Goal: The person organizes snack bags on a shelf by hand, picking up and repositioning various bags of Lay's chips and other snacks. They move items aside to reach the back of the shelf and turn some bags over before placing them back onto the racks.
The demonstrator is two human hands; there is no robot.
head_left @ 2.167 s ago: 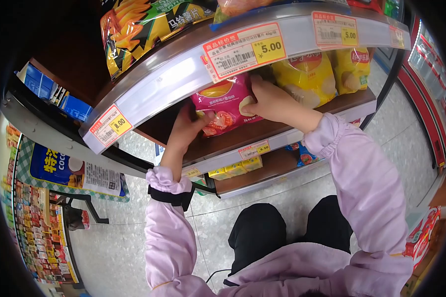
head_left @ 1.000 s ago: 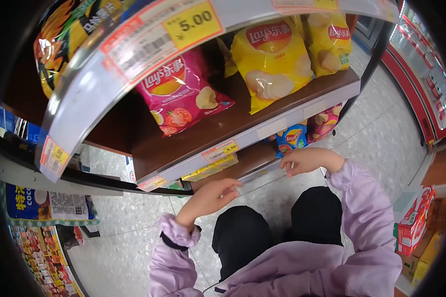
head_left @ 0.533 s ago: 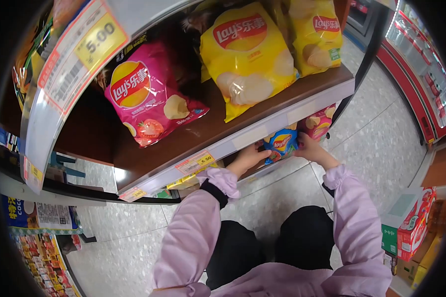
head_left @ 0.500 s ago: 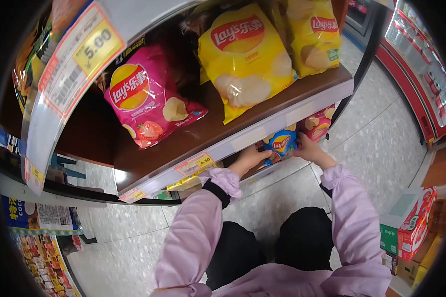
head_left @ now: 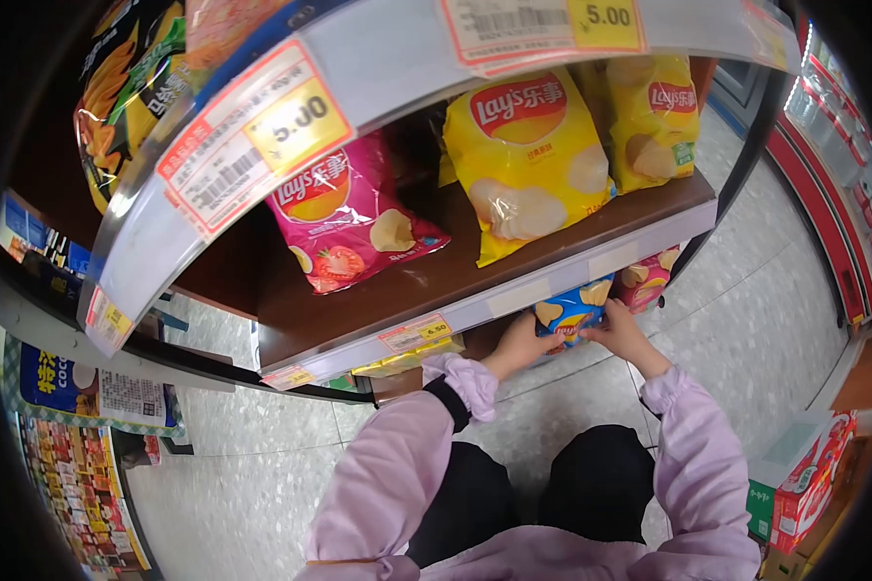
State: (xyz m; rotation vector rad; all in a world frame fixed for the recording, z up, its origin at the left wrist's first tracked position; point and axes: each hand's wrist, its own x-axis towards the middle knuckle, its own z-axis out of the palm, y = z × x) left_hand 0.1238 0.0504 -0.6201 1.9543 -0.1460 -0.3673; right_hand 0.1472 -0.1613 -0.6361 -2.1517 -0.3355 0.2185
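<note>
Below the brown shelf, both of my hands are at a blue bag of Lay's chips (head_left: pixel 574 308). My left hand (head_left: pixel 519 347) grips its left side, thumb across the front. My right hand (head_left: pixel 624 339) holds the right edge between thumb and fingers. The bag's upper end lies close under the shelf's price strip, and its back is hidden. Just to the right, a pink chip bag (head_left: pixel 646 280) stands on the same low level. Yellow packs (head_left: pixel 409 356) lie farther left there.
On the brown shelf (head_left: pixel 358 315) above my hands sit a magenta chip bag (head_left: pixel 358 228), a large yellow one (head_left: pixel 533 174) and a smaller yellow one (head_left: pixel 652 126). A curved upper shelf edge (head_left: pixel 388 97) with price tags juts out nearest me. Right, on the floor, is a red-green carton (head_left: pixel 804 484).
My view has shifted, so the shelves sit lower and farther right in it. The blue bag is turned differently, with more of its chip picture showing. Both hands stay on it.
</note>
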